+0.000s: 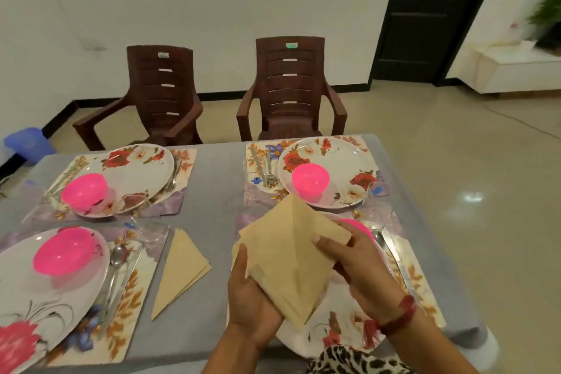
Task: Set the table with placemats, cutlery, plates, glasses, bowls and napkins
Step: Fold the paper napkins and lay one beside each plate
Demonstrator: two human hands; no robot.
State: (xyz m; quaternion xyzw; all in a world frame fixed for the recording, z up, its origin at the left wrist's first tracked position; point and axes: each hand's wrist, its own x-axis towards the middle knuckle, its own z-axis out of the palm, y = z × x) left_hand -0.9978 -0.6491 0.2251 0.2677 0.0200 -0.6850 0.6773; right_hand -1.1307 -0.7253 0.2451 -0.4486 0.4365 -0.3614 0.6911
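your left hand (252,297) cups the folded napkins (285,252) from below, over the plate (340,322) at 5 o'clock; your right hand (361,264) pinches the top corner. light, limp, likely clingy: peel from that corner.

- Right-corner plate (343,322), near edge of the table (218,191): largely hidden behind folded napkins (288,255).
- Pink bowl (359,226) on it: only the rim is seen.
- Left-corner plate (45,291): cut off by picture edges.
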